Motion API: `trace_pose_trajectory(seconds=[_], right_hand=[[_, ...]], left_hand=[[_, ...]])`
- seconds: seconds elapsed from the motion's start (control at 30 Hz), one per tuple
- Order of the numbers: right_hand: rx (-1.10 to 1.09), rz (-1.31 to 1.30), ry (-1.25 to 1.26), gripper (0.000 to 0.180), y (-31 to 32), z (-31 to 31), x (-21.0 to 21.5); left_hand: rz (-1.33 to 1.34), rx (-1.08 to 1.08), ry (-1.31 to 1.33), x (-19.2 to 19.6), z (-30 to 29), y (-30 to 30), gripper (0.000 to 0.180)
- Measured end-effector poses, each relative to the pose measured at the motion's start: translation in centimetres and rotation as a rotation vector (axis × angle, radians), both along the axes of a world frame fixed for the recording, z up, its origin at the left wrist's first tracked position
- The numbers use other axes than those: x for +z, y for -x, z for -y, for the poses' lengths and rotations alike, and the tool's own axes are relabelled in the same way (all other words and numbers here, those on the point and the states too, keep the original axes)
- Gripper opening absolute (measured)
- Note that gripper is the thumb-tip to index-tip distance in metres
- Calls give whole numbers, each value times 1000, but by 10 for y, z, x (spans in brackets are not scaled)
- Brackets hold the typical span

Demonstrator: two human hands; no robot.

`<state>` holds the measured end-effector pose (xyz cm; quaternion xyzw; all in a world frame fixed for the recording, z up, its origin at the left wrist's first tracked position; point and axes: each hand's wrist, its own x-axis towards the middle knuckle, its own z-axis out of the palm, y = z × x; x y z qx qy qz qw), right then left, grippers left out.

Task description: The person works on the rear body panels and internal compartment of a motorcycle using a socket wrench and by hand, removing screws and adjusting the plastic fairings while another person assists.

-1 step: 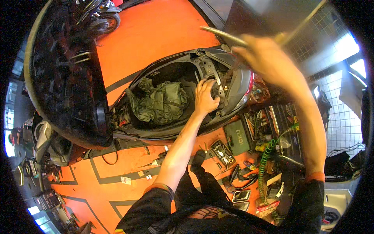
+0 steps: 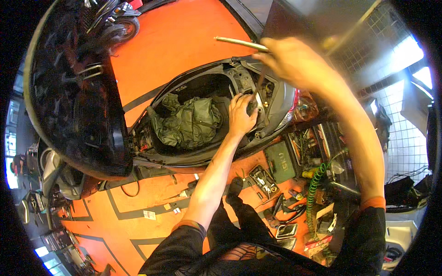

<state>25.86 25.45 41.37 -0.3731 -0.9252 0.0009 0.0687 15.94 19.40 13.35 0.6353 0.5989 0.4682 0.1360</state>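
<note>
A scooter (image 2: 281, 108) stands with its seat raised, and an olive green cloth (image 2: 191, 122) lies in the open under-seat compartment (image 2: 202, 85). My left hand (image 2: 241, 115) rests at the rear edge of that compartment, fingers curled; what is under them is hidden. My right hand (image 2: 294, 60) is raised above the tail, gripping a T-handle wrench (image 2: 239, 43). Its brass-coloured bar sticks out to the left. The thin shaft runs down to just beside my left fingertips.
The raised black seat (image 2: 78, 92) fills the left side. On the orange floor to the right lie a green case (image 2: 281, 161), a green coiled hose (image 2: 315, 188) and several loose tools (image 2: 262, 177). Another scooter's wheel (image 2: 124, 25) shows at the top.
</note>
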Motion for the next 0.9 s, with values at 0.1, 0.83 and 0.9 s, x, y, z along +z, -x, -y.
trace_pose_trajectory(seconds=[0.1, 0.83, 0.9], right_hand=[[83, 36, -78, 38, 28, -4, -15], [331, 51, -48, 18, 64, 17, -43], [217, 110, 26, 15, 71, 12, -40]], left_hand=[[-15, -1, 28, -14, -3, 5, 29], [421, -190, 110, -48, -2, -2, 57], [213, -189, 202, -45, -6, 6, 59]])
